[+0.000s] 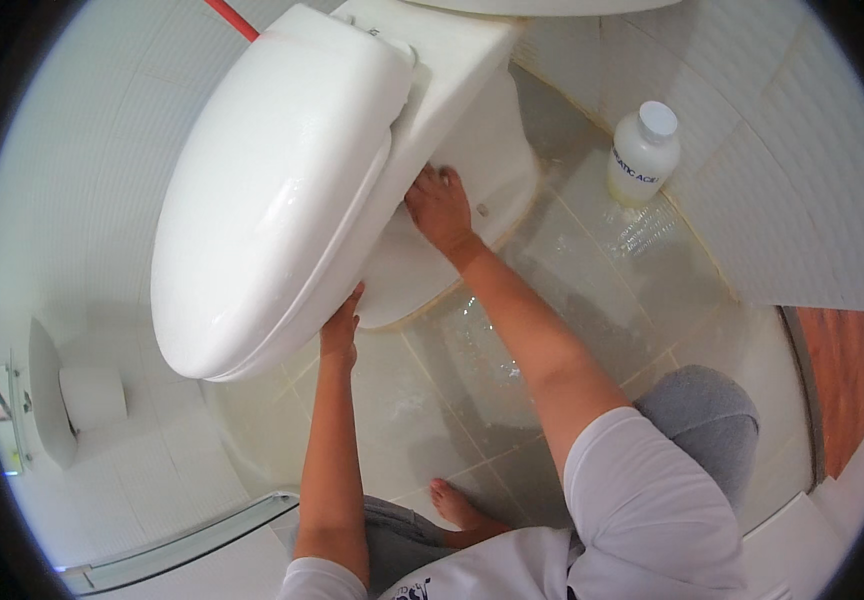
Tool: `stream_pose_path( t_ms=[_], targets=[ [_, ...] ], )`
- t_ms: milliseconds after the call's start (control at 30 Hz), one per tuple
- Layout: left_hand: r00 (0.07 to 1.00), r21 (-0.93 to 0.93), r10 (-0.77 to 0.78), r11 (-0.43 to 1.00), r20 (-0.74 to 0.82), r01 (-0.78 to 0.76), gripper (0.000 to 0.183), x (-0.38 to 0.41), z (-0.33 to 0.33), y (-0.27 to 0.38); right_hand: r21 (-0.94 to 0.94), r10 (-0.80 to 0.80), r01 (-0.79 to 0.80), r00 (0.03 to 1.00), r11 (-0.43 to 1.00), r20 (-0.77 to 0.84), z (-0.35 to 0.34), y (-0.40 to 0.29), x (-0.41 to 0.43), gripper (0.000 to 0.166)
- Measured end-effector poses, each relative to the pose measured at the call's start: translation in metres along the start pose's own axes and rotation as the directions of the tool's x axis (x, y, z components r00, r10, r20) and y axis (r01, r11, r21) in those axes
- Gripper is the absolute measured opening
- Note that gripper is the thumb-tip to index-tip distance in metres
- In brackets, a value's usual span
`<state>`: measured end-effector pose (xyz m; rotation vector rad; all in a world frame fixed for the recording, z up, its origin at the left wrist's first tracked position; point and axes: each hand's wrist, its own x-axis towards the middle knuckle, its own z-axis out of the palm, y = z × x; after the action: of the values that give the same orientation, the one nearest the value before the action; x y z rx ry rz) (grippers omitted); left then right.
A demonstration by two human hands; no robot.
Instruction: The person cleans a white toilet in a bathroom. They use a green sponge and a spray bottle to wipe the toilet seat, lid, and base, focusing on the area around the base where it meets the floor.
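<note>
A white ceramic toilet (443, 105) stands before me with its lid (282, 187) down. My right hand (441, 206) is against the side of the base, just under the bowl, with its fingers curled and partly out of sight. Lower down, my left hand (340, 330) reaches beneath the front of the bowl; the rim hides part of it, though a fingertip shows against the pedestal (402, 270). Whether either hand grips anything cannot be made out. To the right of the toilet, a capped white plastic bottle (643, 157) bearing writing stands upright, with yellowish liquid near its bottom.
Wet grey floor tiles (432, 405) surround the base, and white tiled walls (762, 180) rise beside it. A red stick (231, 19) shows behind the lid. A toilet paper roll (94, 397) hangs at left. Reddish wood flooring (848, 375) lies past a threshold at right.
</note>
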<state>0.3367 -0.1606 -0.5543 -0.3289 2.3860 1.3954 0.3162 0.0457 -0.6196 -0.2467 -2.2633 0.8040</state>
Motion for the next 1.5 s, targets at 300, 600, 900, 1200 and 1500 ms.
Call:
stream_pose_path(
  t_ms=[300, 600, 900, 1200, 1500],
  targets=[
    [0.999, -0.018, -0.026, 0.999, 0.028, 0.027, 0.09, -0.001, -0.005, -0.008, 0.172, 0.144, -0.072, 0.879, 0.983, -0.455, -0.025, 0.016, 0.064, 0.04],
    [0.995, 0.254, -0.087, 0.965, 0.056, 0.07, 0.094, -0.01, -0.026, 0.005, 0.243, 0.215, -0.131, 0.907, 0.961, -0.362, -0.011, 0.007, -0.011, 0.048],
    [0.868, 0.641, 0.253, 0.592, 0.427, -0.488, 0.045, -0.139, -0.029, 0.097, 0.335, 0.172, -0.04, 0.911, 0.941, -0.375, -0.004, 0.009, -0.01, 0.022],
    [0.16, 0.857, 0.964, -0.103, 0.21, -0.504, 0.051, -0.131, -0.052, 0.132, 0.307, 0.164, -0.023, 0.882, 0.951, -0.442, -0.044, -0.01, 0.05, 0.02],
    [-0.063, 0.924, 0.99, -0.143, 0.129, -0.354, 0.054, -0.106, -0.048, 0.125, 0.271, 0.268, -0.137, 0.796, 0.953, -0.542, -0.07, 0.014, 0.092, 0.015]
  ],
)
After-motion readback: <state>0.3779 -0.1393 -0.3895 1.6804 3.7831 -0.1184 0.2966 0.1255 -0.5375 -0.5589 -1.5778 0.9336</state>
